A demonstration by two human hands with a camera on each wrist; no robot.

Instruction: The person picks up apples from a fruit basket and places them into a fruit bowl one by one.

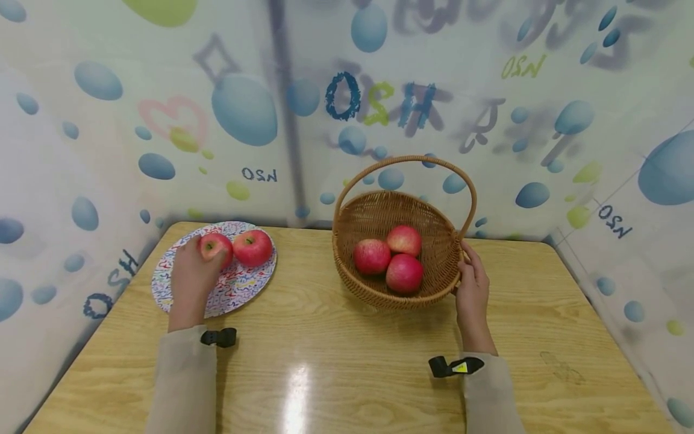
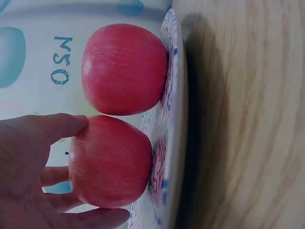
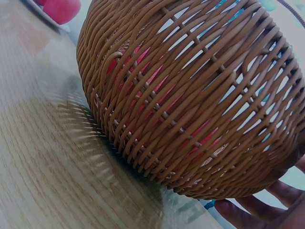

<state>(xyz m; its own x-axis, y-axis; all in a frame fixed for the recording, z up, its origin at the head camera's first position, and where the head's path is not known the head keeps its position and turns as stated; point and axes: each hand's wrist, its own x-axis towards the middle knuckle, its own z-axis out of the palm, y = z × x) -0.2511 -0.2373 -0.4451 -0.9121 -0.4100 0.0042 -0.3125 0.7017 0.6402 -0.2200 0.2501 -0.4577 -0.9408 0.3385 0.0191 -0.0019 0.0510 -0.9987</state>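
Observation:
On the left, an oval patterned plate (image 1: 241, 296) bears two red apples side by side. My left hand (image 1: 191, 278) holds the left apple (image 1: 218, 246), thumb on one side and fingers round the other; in the left wrist view this apple (image 2: 112, 164) sits at the plate. Close to it is the second apple (image 1: 253, 248). A brown wicker basket (image 1: 379, 211) with an arched handle (image 1: 403, 159) stands on the table, three red apples (image 1: 404, 274) inside. My right hand (image 1: 473, 295) grips its right rim near the handle's base.
The wooden table (image 1: 325, 349) reaches back to a wall sheet (image 1: 320, 163) printed with blue drops and letters. More sheeting closes in both sides. A black strap with a small camera (image 1: 219, 337) sits on the left sleeve, another (image 1: 455, 366) on the right.

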